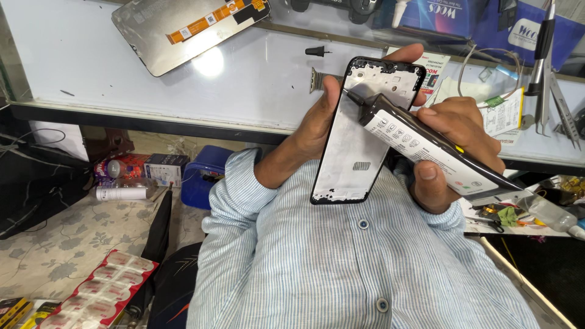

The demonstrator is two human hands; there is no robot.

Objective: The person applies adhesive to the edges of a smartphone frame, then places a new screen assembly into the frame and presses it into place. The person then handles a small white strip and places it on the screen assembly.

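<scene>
We hold a phone frame [365, 131] upright-tilted in front of our chest with our left hand [317, 125], thumb pressed on its left edge and fingertips curled over the far top corner. Our right hand [454, 137] is closed around a black and white glue tube [426, 143], its thin black nozzle touching the frame's upper left edge, just beside the left thumb.

The frame sits between us and the white desk [122, 61], above our striped shirt. On the desk lie a detached screen panel [183, 30] at the far left, a small black cap [315, 51] near the middle, and tweezers [542, 67] at the far right.

We judge the main risks to be these:
- Squeezing too hard could push out a thick bead that spreads onto the frame's inner white surface or our thumb.
- The nozzle rests so close to the left thumb that glue may smear on skin.
- The frame is gripped only by its edges, so it could twist or slip and break the glue line.
- Drips could land on the shirt below.
</scene>
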